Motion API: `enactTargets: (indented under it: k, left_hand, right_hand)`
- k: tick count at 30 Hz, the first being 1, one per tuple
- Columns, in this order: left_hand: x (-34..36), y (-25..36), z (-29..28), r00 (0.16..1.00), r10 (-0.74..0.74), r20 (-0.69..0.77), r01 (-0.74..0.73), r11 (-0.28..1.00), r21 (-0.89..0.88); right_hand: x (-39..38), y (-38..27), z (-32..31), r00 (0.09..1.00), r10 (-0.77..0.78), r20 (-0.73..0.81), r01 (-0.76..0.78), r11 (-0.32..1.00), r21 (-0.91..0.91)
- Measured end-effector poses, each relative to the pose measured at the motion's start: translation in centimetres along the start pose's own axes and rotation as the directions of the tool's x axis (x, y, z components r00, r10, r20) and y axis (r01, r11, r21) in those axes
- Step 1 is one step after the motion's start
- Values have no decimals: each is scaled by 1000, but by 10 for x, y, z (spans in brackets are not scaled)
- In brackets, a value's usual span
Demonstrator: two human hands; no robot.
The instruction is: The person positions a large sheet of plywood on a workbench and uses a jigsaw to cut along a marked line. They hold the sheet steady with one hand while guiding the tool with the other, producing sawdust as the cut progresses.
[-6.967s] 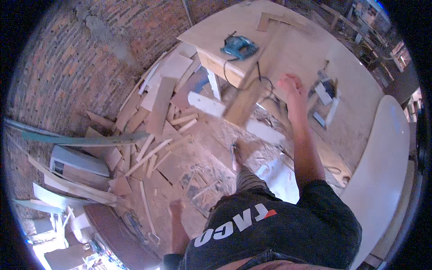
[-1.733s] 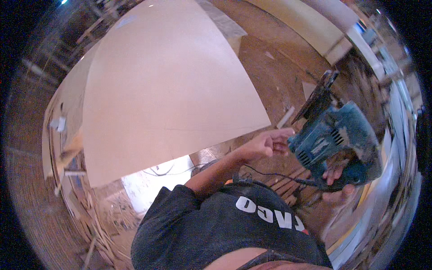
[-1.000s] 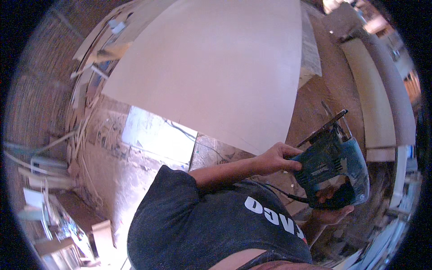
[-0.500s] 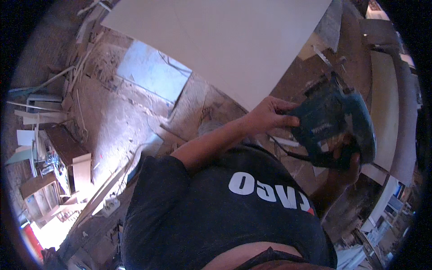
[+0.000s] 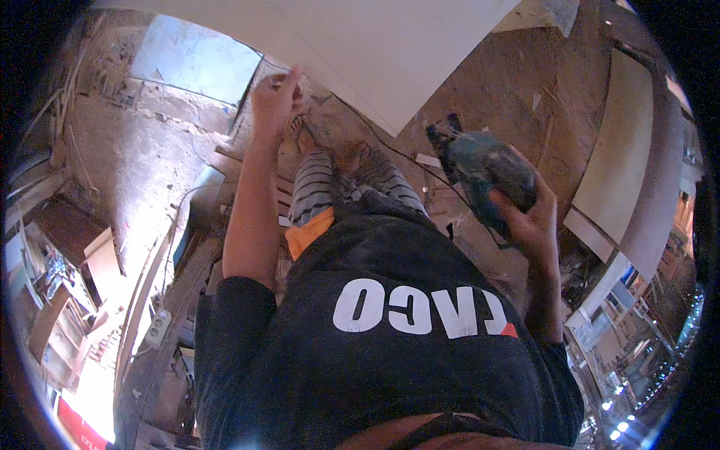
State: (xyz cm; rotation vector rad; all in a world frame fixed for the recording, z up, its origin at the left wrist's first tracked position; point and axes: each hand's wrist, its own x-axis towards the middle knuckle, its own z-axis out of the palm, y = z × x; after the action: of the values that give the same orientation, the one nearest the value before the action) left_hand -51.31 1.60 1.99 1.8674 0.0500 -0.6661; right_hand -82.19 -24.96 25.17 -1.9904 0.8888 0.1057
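Observation:
My right hand [image 5: 536, 217] is wrapped round the body of a green jigsaw [image 5: 491, 169], held to the right of the white board's near corner. The jigsaw's dark base plate [image 5: 444, 142] faces left, toward that corner. At the upper left, my left hand [image 5: 276, 101] is raised beside the edge of the large white board [image 5: 360, 52]. Its fingers are half bent and apart, with nothing visible in them; whether they touch the board I cannot tell. A faint line runs across the board near its edge. The jigsaw's blade cannot be made out.
A pale blue sheet [image 5: 196, 60] lies on the dusty floor at the upper left. A long curved-looking panel [image 5: 619, 142] stands at the right. A white power socket block [image 5: 158, 328] sits at the lower left, near wooden scraps. A cable runs below the jigsaw.
My left hand has let go of the jigsaw and moved left to the board's edge. The jigsaw has come lower and to the left in my right hand. My view has shifted.

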Motion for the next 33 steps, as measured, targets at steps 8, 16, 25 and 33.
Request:
enactTargets:
  k: [8, 16, 25, 33]
  left_hand:
    - [22, 18, 10, 997, -35, 75, 55, 957, -283]
    - [22, 20, 11, 996, 26, 85, 2, 948, -318]
    - [38, 2, 15, 999, 30, 35, -25, 990, -138]
    - [21, 27, 9, 999, 12, 47, -2, 977, -213]
  right_hand:
    - [21, -33, 42, 980, 24, 196, -2, 994, -108]
    - [30, -52, 57, 971, 16, 240, 30, 982, -186]
    - [32, -50, 65, 979, -18, 202, 63, 974, -219]
    - [30, -48, 63, 981, -28, 190, 75, 966, -246]
